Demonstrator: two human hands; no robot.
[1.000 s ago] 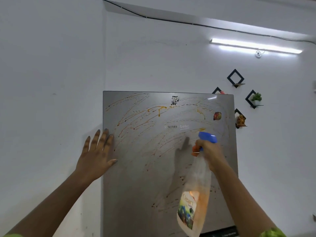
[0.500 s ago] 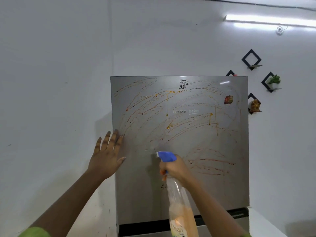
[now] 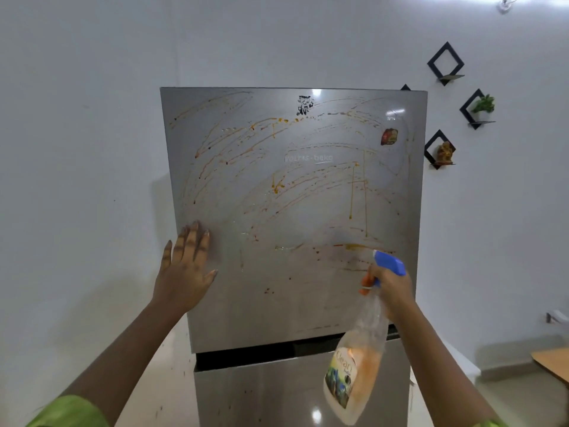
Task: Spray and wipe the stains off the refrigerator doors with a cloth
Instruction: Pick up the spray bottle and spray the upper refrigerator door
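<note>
Both right hand (image 3: 395, 292) and spray bottle (image 3: 354, 377) now sit farther right.

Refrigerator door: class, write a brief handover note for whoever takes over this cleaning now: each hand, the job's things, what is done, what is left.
Left hand flat on the left edge of the upper door, fingers straight.
Right hand grips the spray bottle, nozzle toward the door.
Orange stains streak the upper door; specks dot the lower door.
No cloth in view.
Done: nothing looks wiped.
Left: spray, find a cloth, wipe both doors.
</note>
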